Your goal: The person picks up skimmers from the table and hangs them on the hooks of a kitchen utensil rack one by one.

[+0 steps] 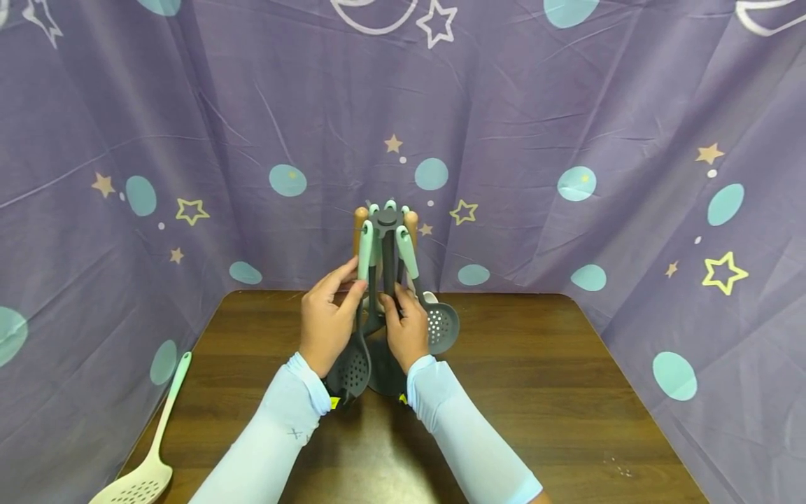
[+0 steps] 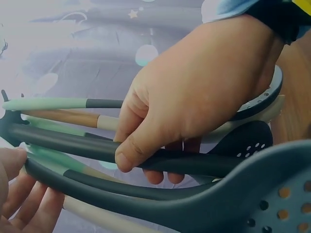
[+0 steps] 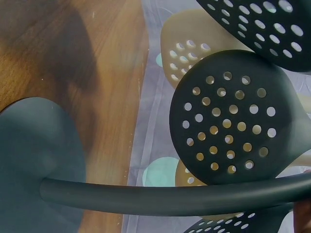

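Note:
A utensil stand (image 1: 388, 252) with a dark pole and a round base (image 3: 39, 160) stands mid-table, hung with several kitchen utensils. My left hand (image 1: 326, 323) pinches the handle of a dark slotted spoon (image 1: 350, 367) at its mint-green part. That spoon's perforated head hangs low, in front of the base. My right hand (image 1: 408, 327) grips the stand's pole, thumb on the near side, as the left wrist view shows. A dark skimmer (image 1: 443, 327) with a mint handle hangs just right of this hand. Behind the pole, two wooden-topped handles (image 1: 361, 215) rise among the mint ones.
A cream slotted turner (image 1: 141, 483) with a mint handle lies at the left edge of the brown wooden table (image 1: 516, 392). Purple patterned cloth (image 1: 504, 140) hangs behind and along both sides. In the right wrist view, perforated heads (image 3: 228, 121) crowd beside the pole.

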A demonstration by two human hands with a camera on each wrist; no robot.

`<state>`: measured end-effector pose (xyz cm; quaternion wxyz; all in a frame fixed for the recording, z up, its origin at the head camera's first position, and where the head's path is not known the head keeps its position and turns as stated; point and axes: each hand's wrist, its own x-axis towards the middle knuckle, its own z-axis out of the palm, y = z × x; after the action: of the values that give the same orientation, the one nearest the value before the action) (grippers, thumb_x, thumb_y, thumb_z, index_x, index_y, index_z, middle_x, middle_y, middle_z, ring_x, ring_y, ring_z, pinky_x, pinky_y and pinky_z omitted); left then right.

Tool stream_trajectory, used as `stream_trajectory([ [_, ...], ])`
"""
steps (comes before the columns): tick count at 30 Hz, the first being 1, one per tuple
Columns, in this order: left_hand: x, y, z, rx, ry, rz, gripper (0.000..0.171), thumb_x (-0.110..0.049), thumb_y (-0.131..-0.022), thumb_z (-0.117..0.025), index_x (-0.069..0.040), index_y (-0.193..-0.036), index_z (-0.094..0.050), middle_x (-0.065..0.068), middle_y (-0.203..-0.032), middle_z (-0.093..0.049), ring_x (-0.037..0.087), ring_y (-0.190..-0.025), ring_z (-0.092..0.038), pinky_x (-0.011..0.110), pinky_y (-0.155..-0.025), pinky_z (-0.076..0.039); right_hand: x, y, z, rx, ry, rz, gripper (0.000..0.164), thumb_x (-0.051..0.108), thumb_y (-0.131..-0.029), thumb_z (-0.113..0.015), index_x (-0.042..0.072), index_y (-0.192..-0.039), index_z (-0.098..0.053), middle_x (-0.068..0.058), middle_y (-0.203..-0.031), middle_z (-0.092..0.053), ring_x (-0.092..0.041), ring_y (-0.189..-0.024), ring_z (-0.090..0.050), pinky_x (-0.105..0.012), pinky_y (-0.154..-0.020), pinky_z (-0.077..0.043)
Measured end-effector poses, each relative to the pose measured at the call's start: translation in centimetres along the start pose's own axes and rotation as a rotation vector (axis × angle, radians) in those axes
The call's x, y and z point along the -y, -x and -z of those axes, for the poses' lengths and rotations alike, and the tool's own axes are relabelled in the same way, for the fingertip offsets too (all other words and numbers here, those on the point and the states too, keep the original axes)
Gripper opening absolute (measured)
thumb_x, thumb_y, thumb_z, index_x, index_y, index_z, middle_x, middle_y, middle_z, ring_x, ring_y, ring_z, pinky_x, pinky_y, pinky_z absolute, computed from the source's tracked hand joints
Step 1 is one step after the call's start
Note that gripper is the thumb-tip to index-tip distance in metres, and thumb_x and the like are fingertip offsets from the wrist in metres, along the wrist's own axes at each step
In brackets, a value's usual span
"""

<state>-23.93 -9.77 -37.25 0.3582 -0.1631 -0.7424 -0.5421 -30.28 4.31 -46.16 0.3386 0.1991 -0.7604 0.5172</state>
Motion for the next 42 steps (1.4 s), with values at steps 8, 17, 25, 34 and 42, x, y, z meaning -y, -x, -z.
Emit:
stream_trajectory([
  [8, 1.1, 0.7, 0.9, 0.001, -0.053, -0.006, 0.029, -0.019, -0.1, -0.071, -0.01, -0.127, -0.073, 0.005, -0.112, -0.076, 0.019, -0.091, -0.073, 0.014, -0.078, -0.056, 0.0, 0.0, 0.2, 0.008, -0.002, -0.01, 0.028, 0.03, -0.105, -0.063, 0.014, -0.126, -0.072, -0.005, -0.106, -0.073, -0.022, -0.099, -0.07, -0.042, -0.087, -0.058],
  [17, 4.1, 1.3, 4.1, 0.055, -0.299, 0.073, 0.027, -0.019, -0.102, -0.069, -0.011, -0.128, -0.072, 0.004, -0.117, -0.075, 0.021, -0.102, -0.071, 0.033, -0.09, -0.058, 0.0, 0.2, 0.2, 0.015, 0.009, -0.026, 0.028, 0.03, -0.105, -0.063, 0.015, -0.127, -0.072, -0.005, -0.106, -0.072, -0.023, -0.098, -0.07, -0.044, -0.083, -0.058],
  [25, 7.0, 1.9, 7.4, 0.178, -0.435, 0.27, 0.056, -0.029, -0.103, -0.066, -0.013, -0.154, -0.049, 0.015, -0.146, -0.059, 0.039, -0.134, -0.054, 0.059, -0.111, -0.042, 0.0, 0.4, 0.0, 0.024, 0.008, -0.029, 0.033, 0.028, -0.105, -0.063, 0.008, -0.129, -0.071, -0.009, -0.109, -0.073, -0.026, -0.1, -0.071, -0.045, -0.086, -0.059],
  [34, 9.5, 2.7, 9.7, 0.32, -0.584, 0.303, 0.081, -0.045, -0.101, -0.066, -0.012, -0.165, -0.027, 0.029, -0.165, -0.024, 0.051, -0.153, -0.016, 0.071, -0.122, -0.006, 0.1, 0.3, 0.1, 0.023, -0.03, -0.039, 0.03, 0.03, -0.105, -0.062, 0.015, -0.129, -0.072, -0.006, -0.109, -0.074, -0.023, -0.1, -0.07, -0.043, -0.083, -0.059],
  [42, 11.5, 3.4, 10.8, 0.42, -0.798, 0.288, 0.089, -0.059, -0.097, -0.065, -0.012, -0.164, -0.029, 0.034, -0.166, -0.016, 0.053, -0.154, -0.006, 0.074, -0.118, 0.01, 0.2, 0.2, 0.2, 0.032, -0.046, -0.047, 0.031, 0.03, -0.105, -0.062, 0.015, -0.13, -0.072, -0.007, -0.11, -0.073, -0.024, -0.101, -0.07, -0.045, -0.084, -0.059],
])
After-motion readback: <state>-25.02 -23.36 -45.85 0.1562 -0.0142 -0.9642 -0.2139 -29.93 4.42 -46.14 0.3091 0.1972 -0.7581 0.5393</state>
